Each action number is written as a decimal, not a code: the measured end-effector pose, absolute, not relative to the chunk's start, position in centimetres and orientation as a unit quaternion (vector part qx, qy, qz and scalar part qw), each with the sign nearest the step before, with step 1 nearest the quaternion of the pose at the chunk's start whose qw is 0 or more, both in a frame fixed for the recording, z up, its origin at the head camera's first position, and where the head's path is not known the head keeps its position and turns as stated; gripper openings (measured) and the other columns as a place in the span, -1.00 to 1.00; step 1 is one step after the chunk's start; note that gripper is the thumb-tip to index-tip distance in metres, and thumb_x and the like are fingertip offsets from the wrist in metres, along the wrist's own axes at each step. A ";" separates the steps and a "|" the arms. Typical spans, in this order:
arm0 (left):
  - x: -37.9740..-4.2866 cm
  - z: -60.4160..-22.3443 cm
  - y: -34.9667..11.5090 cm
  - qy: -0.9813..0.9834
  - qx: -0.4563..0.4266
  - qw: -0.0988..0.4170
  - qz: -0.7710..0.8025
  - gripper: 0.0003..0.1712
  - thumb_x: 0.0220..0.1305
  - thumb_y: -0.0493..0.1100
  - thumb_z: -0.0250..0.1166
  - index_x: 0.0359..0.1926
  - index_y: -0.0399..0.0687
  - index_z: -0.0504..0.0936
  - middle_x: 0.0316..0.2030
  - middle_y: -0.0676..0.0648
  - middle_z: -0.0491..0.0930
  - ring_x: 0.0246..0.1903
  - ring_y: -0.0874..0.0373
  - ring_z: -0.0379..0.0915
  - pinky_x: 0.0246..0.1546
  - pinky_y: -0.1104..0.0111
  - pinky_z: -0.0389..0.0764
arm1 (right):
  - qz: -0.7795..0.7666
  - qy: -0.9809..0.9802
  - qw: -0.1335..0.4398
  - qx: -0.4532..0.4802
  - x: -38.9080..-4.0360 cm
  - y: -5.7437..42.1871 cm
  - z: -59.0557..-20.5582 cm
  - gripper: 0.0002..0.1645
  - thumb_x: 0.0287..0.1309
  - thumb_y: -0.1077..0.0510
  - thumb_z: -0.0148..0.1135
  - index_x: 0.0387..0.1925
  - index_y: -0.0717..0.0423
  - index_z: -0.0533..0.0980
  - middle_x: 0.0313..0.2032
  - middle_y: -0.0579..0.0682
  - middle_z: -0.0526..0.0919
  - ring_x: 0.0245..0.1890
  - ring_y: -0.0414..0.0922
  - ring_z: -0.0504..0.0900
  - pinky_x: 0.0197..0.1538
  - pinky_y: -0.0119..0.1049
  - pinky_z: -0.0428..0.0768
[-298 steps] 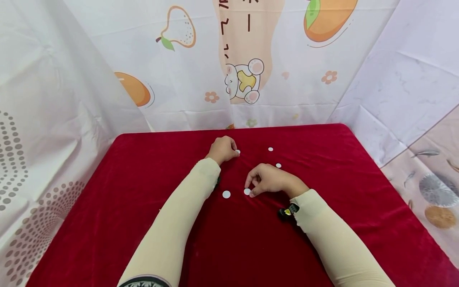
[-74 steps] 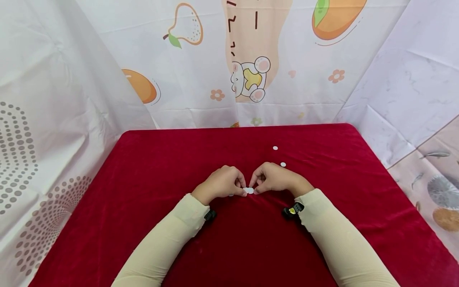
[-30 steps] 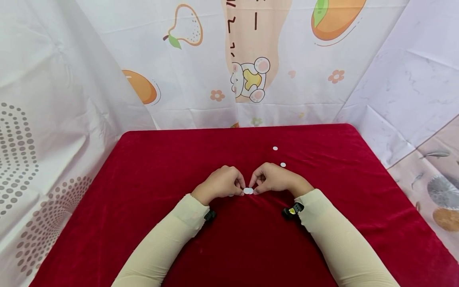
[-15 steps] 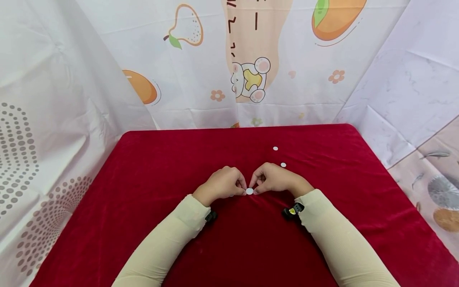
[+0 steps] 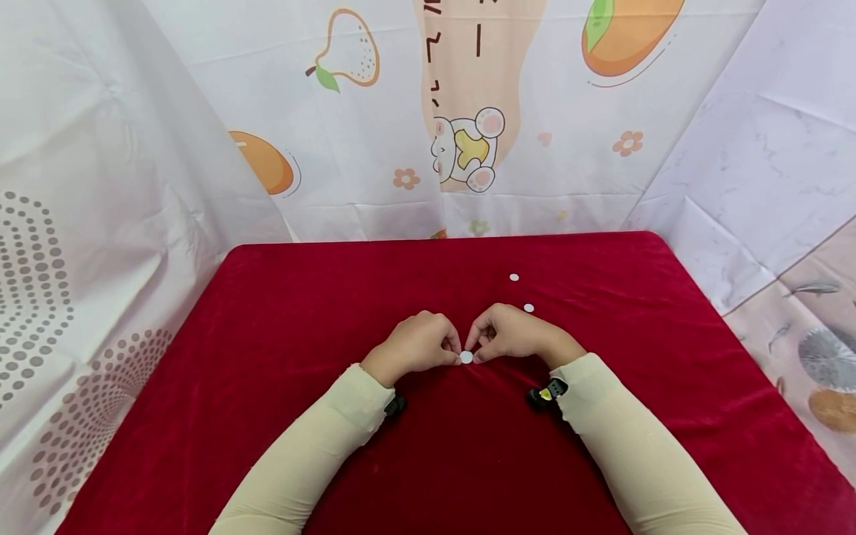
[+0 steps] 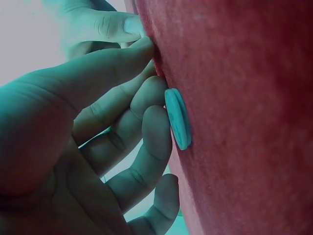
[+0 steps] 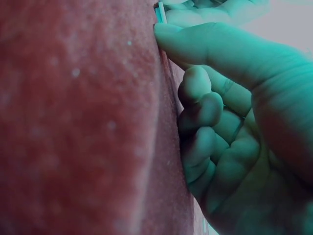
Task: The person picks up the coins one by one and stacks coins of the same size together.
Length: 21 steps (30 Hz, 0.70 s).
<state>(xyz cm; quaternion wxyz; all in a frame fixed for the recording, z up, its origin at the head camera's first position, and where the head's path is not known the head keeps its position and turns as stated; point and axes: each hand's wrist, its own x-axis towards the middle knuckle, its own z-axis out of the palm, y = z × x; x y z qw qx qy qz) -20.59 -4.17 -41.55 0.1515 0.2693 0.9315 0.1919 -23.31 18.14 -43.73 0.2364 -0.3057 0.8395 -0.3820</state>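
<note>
A small white disc lies on the red cloth between my two hands. My left hand pinches its left side with thumb and forefinger, and my right hand pinches its right side. Edge-on in the right wrist view, the disc shows a layered rim beside my right thumb tip. A second disc, thick and lying flat, sits under my left hand by the curled fingertips; from the head view that hand hides it. My right hand's other fingers are curled in against the cloth.
Two more white discs lie past my right hand, one nearer and one farther. Red velvety cloth covers the table. A printed white curtain hangs behind the far edge, with pale sheets at both sides.
My left hand has brought a disc from farther back to the one at my right hand. The two overlapped a second ago; now they look like one. Left hand edged right.
</note>
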 end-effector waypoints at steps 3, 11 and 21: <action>-20.5 -41.5 -4.1 0.932 0.271 0.149 0.190 -0.92 0.21 -0.03 0.55 -0.42 0.26 0.83 -0.57 0.28 0.62 -0.49 0.30 0.52 -0.42 0.37 0.56 | -0.382 0.839 0.236 -0.306 -23.3 18.1 -43.7 -0.81 0.03 0.27 0.55 -0.32 -0.09 0.79 -0.61 -0.09 0.61 -0.59 -0.25 0.44 -0.49 -0.44 0.37; -20.5 -41.5 -4.1 0.932 0.274 0.147 0.187 -0.91 0.19 -0.03 0.56 -0.43 0.25 0.82 -0.56 0.29 0.63 -0.48 0.33 0.53 -0.41 0.38 0.57 | -0.382 0.841 0.232 -0.307 -23.2 18.1 -43.6 -0.82 0.03 0.24 0.56 -0.33 -0.11 0.79 -0.61 -0.09 0.61 -0.59 -0.25 0.45 -0.49 -0.44 0.38; -20.5 -41.6 -4.1 0.931 0.273 0.148 0.189 -0.88 0.18 -0.05 0.57 -0.46 0.25 0.79 -0.57 0.30 0.62 -0.47 0.34 0.53 -0.40 0.37 0.57 | -0.366 0.853 0.222 -0.299 -23.0 18.2 -43.5 -0.82 0.04 0.21 0.56 -0.33 -0.15 0.79 -0.61 -0.08 0.62 -0.59 -0.25 0.46 -0.47 -0.42 0.40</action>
